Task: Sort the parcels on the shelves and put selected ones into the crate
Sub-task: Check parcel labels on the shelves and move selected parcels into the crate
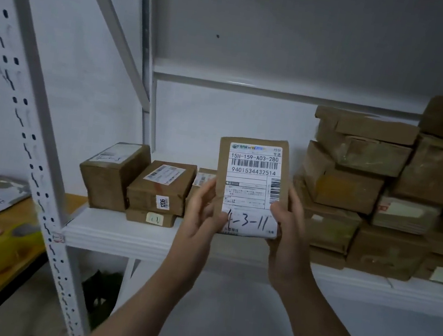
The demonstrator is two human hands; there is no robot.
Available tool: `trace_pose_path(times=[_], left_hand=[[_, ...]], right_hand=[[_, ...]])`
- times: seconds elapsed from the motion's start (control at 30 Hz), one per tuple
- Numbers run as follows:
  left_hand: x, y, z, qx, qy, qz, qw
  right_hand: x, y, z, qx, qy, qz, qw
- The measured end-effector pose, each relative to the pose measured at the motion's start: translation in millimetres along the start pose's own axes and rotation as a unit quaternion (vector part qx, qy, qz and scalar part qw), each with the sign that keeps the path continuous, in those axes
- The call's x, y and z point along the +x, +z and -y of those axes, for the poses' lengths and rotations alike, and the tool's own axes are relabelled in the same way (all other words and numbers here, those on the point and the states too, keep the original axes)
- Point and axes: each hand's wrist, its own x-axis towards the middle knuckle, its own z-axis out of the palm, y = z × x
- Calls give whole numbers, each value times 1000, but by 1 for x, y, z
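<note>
small parcel (pixel 252 183) held upright in front of the white shelf (pixel 121 235), label facing the camera. left hand (pixel 202 216) grips its left edge, right hand (pixel 286 230) its right. stacked boxes (pixel 366 192) far right; three boxes (pixel 139 182) far left.

A parcel storeroom: white metal shelving (pixel 149 238) stacked with labelled cardboard parcels (pixel 353 185).
</note>
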Motion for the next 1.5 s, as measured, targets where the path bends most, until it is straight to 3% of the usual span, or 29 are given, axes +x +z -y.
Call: trace_pose_path(times=[0.3, 0.43, 0.53, 0.6, 0.7, 0.93, 1.2, 1.5], left_hand=[[5, -52, 9, 14, 6, 19, 1000], [-1, -76, 16, 134, 32, 47, 989], [0, -97, 17, 184, 79, -11, 980], [8, -115, 10, 177, 87, -62, 978], [29, -141, -5, 229, 99, -62, 966], [89, -178, -20, 367, 80, -83, 923], [120, -200, 0, 557, 87, -51, 824], [119, -194, 1, 598, 124, -79, 788]], right_hand=[[-3, 40, -27, -10, 1, -4, 1000], [-5, 59, -44, -53, 29, -40, 997], [-10, 77, -49, -84, -44, 29, 995], [-7, 89, -54, -170, -98, 90, 976], [13, 109, -65, -307, -157, 87, 935], [72, 164, -80, -349, -156, 41, 923], [89, 174, -119, -420, -128, 20, 898], [91, 156, -122, -436, -94, 18, 895]])
